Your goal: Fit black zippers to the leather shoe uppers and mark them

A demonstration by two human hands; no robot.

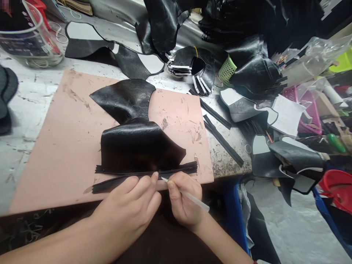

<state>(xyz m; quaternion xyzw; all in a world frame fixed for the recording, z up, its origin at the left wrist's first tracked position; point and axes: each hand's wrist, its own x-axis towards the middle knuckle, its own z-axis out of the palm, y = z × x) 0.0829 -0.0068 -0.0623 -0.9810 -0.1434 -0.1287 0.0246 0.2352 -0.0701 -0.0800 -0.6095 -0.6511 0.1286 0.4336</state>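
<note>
A black zipper [110,182] lies along the front of the pink board, its two tapes spread apart at the left end. My left hand [132,200] has its fingers bent and pressed together on the lower tape. In my right hand [185,200] a slim white pen [195,201] is pinched, its tip at the zipper beside my left fingertips. Just behind the zipper, a black leather piece [137,145] lies along the upper tape, with its near edge close to the teeth. Its upper part [129,97] spreads toward the back of the board.
Beneath the work is a pink board [55,146]. Loose black zippers [224,141] lie to its right. Black leather pieces [90,47] and a bundled stack [187,60] sit behind. A clear container [41,51] stands back left; a green basket [227,70] and pink basket [316,113] are at right.
</note>
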